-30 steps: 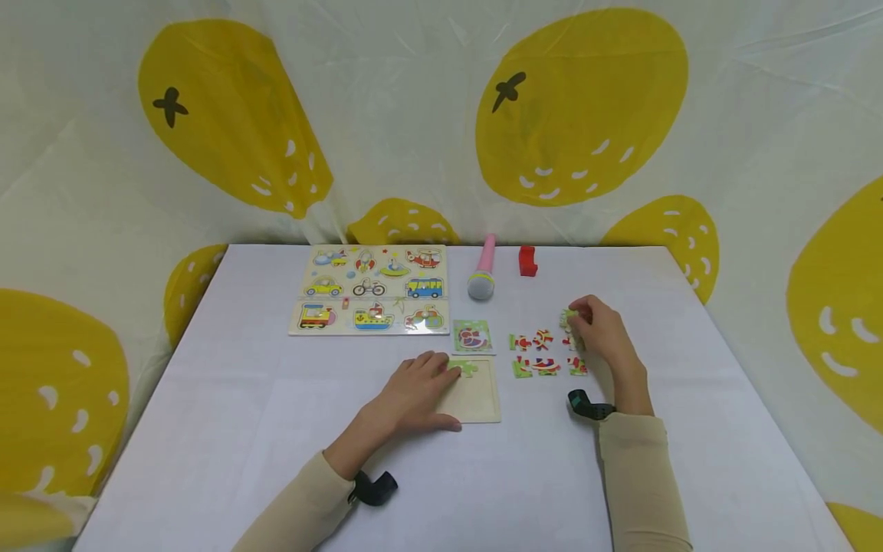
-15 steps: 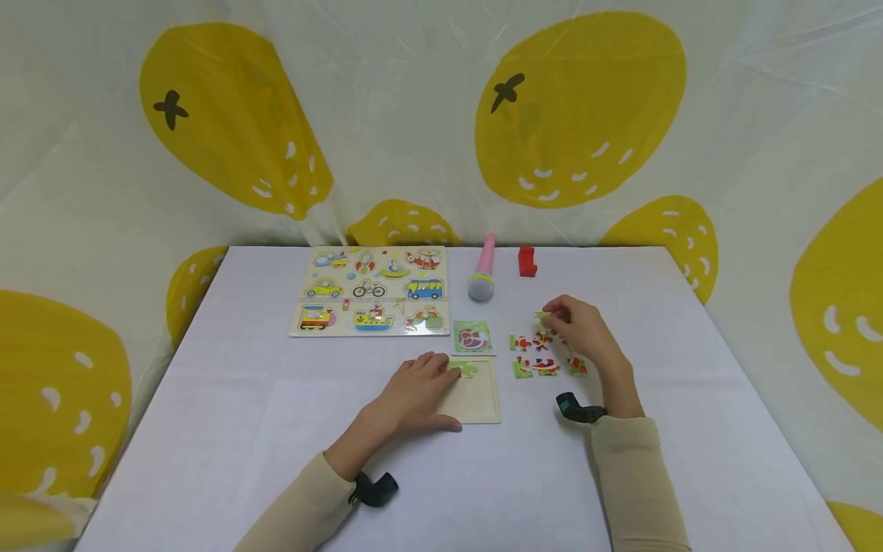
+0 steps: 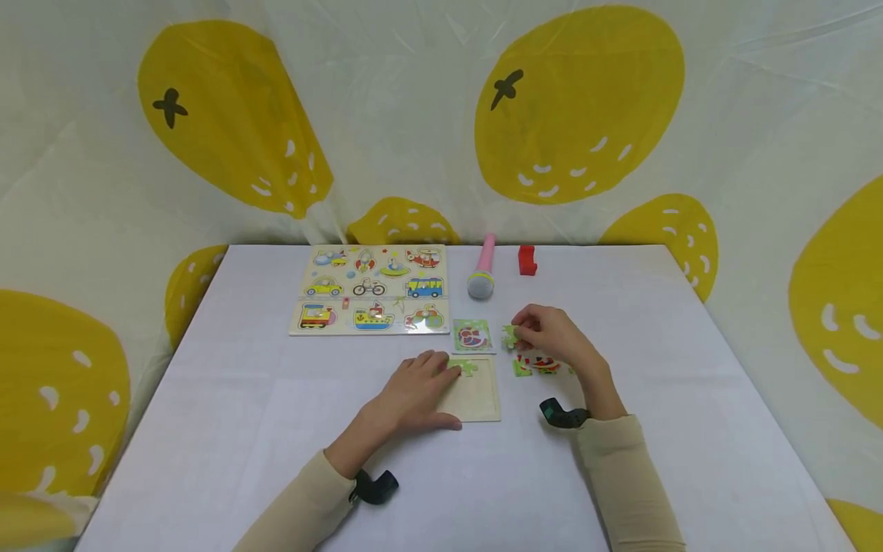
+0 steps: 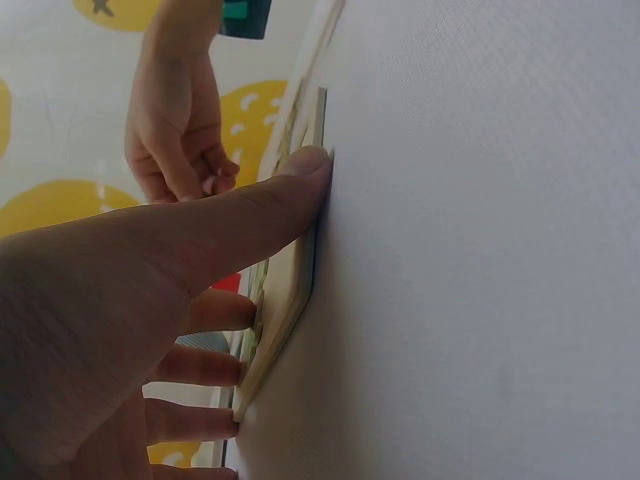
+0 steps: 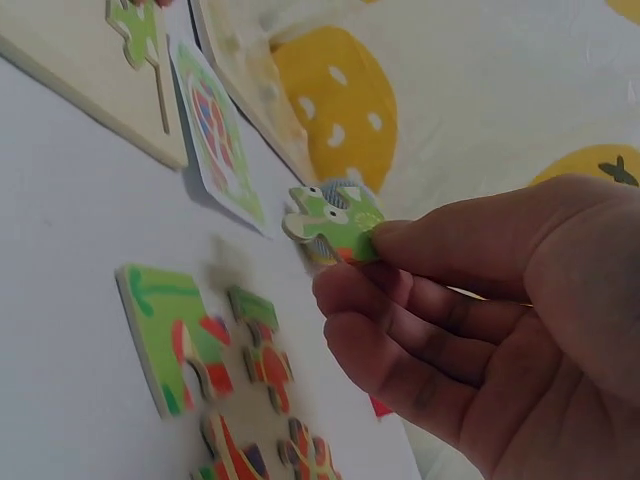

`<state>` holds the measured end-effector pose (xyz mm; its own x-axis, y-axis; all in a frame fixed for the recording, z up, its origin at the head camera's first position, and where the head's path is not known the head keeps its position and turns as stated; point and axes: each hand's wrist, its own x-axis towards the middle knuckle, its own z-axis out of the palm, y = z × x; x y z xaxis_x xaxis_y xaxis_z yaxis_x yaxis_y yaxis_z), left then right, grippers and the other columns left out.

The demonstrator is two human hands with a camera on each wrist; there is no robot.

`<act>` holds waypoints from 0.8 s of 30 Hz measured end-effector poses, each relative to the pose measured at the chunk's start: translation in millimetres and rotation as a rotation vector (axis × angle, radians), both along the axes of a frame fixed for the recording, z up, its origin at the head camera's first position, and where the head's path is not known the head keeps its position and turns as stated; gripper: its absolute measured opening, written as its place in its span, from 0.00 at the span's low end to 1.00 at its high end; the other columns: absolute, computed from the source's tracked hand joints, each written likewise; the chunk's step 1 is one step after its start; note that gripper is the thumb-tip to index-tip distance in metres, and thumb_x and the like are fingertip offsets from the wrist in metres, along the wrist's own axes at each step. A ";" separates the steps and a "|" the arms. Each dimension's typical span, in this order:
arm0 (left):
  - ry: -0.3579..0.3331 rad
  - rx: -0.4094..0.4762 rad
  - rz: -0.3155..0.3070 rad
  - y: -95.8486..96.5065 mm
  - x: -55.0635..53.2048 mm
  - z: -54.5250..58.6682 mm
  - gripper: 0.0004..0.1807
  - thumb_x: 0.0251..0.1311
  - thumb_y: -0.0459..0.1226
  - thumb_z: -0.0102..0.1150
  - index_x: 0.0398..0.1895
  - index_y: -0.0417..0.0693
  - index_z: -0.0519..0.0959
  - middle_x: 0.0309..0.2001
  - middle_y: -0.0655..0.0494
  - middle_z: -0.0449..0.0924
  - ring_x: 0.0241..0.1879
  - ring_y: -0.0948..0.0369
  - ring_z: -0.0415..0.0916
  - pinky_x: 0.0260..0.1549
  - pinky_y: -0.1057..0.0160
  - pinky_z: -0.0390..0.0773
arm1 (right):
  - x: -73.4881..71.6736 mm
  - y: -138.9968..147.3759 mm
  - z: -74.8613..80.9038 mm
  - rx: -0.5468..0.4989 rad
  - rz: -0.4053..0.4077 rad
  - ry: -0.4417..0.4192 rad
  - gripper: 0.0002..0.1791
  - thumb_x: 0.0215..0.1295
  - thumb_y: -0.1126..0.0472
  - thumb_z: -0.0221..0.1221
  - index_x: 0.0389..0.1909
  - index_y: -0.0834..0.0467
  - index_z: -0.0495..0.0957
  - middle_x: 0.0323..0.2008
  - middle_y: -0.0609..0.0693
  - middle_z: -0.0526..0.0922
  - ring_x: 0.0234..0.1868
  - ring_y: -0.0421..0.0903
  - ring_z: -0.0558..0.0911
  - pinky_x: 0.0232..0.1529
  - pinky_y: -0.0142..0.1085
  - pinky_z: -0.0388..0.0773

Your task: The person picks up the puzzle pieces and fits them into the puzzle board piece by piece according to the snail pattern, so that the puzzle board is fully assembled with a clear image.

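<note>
My right hand (image 3: 555, 337) pinches a green jigsaw piece (image 5: 345, 225) between thumb and forefinger, above the table beside the picture card (image 3: 472, 336). Several loose red-and-green pieces (image 5: 160, 335) lie below it, partly hidden by the hand in the head view. My left hand (image 3: 414, 392) rests at the left side of a square wooden puzzle tray (image 3: 476, 404), its fingers extended and its thumb (image 4: 300, 170) against the tray's edge. One green piece (image 3: 469, 369) sits at the top of the tray, near the left fingertips.
A wooden vehicle puzzle board (image 3: 372, 307) lies at the back left. Behind the card is a pink toy microphone (image 3: 484, 268), with a red block (image 3: 527, 261) to its right. A patterned cloth hangs behind the table.
My right hand has lifted a green piece from the far right of the loose pieces and carried it left towards the card. The left hand keeps its place on the tray.
</note>
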<state>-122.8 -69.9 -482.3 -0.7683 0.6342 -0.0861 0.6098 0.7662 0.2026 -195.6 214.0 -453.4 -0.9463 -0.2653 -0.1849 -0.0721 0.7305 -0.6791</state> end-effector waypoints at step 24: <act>-0.004 0.000 0.000 0.2 -1.6 1.7 0.48 0.50 0.69 0.64 0.71 0.55 0.70 0.68 0.51 0.67 0.70 0.50 0.63 0.65 0.46 0.72 | 8.5 -42.3 -6.9 0.036 0.235 -0.123 0.02 0.66 0.63 0.63 0.37 0.58 0.80 0.25 0.49 0.80 0.25 0.43 0.77 0.29 0.33 0.76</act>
<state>-124.4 -69.6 -480.7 -0.7678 0.6344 -0.0892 0.6092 0.7661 0.2048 -187.1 171.7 -460.2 -0.8295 -0.4660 -0.3078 -0.1612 0.7275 -0.6669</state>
